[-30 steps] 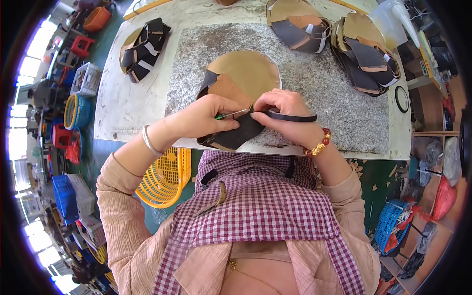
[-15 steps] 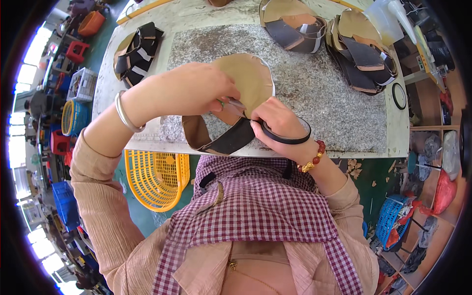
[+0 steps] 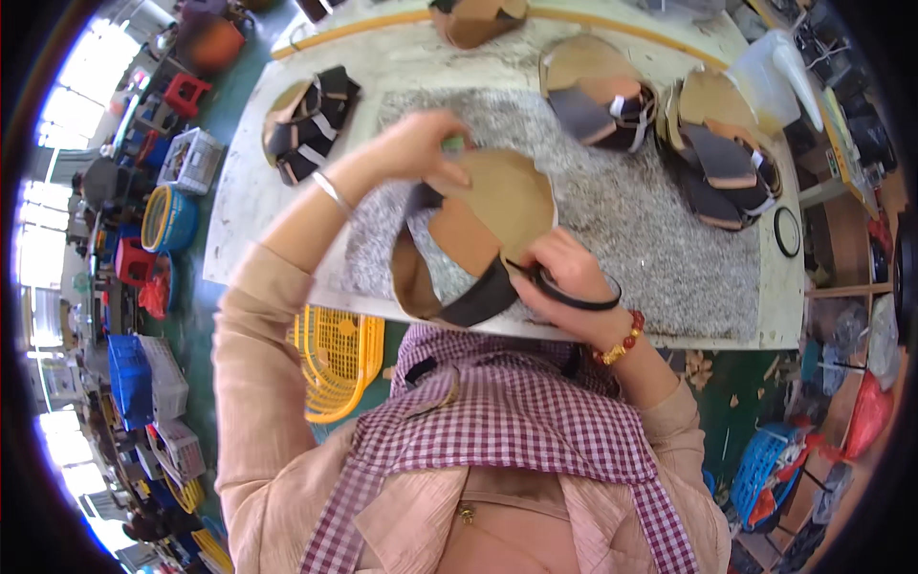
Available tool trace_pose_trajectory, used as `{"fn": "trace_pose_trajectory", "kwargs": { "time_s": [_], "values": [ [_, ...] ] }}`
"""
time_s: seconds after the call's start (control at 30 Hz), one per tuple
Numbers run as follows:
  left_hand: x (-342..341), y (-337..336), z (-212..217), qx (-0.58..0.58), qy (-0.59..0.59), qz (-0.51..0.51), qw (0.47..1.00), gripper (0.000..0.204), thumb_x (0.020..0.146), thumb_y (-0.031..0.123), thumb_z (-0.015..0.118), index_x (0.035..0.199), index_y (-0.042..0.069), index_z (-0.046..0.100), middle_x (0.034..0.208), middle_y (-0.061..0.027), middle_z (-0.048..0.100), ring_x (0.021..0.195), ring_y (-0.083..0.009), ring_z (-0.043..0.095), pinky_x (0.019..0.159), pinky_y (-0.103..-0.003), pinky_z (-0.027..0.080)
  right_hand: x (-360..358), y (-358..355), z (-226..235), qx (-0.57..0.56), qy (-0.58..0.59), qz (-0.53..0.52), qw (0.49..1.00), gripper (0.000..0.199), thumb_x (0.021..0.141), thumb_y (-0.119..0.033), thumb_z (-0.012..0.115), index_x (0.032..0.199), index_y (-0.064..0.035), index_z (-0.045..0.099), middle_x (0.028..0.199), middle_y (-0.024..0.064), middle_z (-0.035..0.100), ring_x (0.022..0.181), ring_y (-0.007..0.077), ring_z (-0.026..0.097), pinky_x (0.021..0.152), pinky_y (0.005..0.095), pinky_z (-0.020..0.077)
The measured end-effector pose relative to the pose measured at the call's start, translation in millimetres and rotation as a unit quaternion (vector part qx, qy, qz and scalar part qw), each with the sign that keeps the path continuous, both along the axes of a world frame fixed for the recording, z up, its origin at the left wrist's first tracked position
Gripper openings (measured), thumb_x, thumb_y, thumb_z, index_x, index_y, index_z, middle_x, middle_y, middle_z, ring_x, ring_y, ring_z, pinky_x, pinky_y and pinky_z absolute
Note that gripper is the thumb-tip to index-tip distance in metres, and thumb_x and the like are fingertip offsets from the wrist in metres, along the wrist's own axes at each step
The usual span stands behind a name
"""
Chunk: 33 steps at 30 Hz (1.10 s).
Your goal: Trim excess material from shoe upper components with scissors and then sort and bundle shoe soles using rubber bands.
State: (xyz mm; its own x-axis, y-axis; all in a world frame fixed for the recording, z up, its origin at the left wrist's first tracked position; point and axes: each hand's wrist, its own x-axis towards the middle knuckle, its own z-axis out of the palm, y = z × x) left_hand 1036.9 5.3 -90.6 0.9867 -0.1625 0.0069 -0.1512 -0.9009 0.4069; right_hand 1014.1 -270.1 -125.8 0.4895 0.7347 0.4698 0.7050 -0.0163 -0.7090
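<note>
Centrally, a flat-lying sewn piece made of a rounded tan panel with a white edge, an orange-brown patch and a curved dark strip sits at the near side of the table, between two bare hands. The left hand, blurred, is above its far left side, thumb and fingers parted around a small green object; whether it grips that firmly, I cannot tell. The right hand pinches the dark strip's edge between thumb and fingers, with a black loop hanging about it. Beneath lies a grey speckled mat on a white table. Similar pieces stand around: a dark-and-tan stack at left, a single-looking bundle beyond, and a taller stack at right, near a thin black ring and a translucent plastic container. Below the table's left front is a yellow plastic basket, over a green floor. The dark strip reaches the table's front edge; a broad stretch of mat opens between the right hand and the right-hand stack.
</note>
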Motion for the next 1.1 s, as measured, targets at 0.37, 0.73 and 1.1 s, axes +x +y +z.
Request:
{"fn": "trace_pose_trajectory", "kwargs": {
  "time_s": [0.37,0.73,1.1],
  "values": [
    [-72.9,149.7,39.0,-0.433,-0.172,0.310,0.828,0.043,0.086,0.024,0.071,0.117,-0.003,0.059,0.094,-0.0071,0.064,0.077,-0.0107,0.059,0.064,-0.019,0.048,88.5,-22.9,32.9,-0.042,-0.101,-0.155,0.982,0.011,0.078,-0.005,0.066,0.082,-0.0063,0.057,0.075,0.0050,0.059,0.066,0.0222,0.053,0.062,0.0307,0.0443],
    [-81.1,226.3,22.9,-0.001,-0.339,0.408,0.847,0.024,0.086,0.023,0.070,0.105,0.007,0.068,0.095,-0.0027,0.064,0.084,-0.0149,0.059,0.076,-0.027,0.047,182.5,-12.7,84.9,-0.142,-0.041,-0.219,0.964,0.013,0.079,-0.014,0.069,0.085,-0.0071,0.059,0.070,0.0010,0.059,0.059,0.0145,0.055,0.056,0.0283,0.0435],
    [-75.6,118.7,79.2,-0.026,-0.437,0.308,0.845,0.022,0.086,0.014,0.070,0.105,0.003,0.068,0.089,-0.0006,0.057,0.072,-0.0113,0.048,0.065,-0.023,0.039,115.5,92.5,195.6,0.087,-0.240,-0.006,0.967,0.013,0.079,-0.013,0.067,0.083,-0.0060,0.057,0.065,0.0042,0.060,0.054,0.0148,0.054,0.050,0.0268,0.0436]
  ]
}}
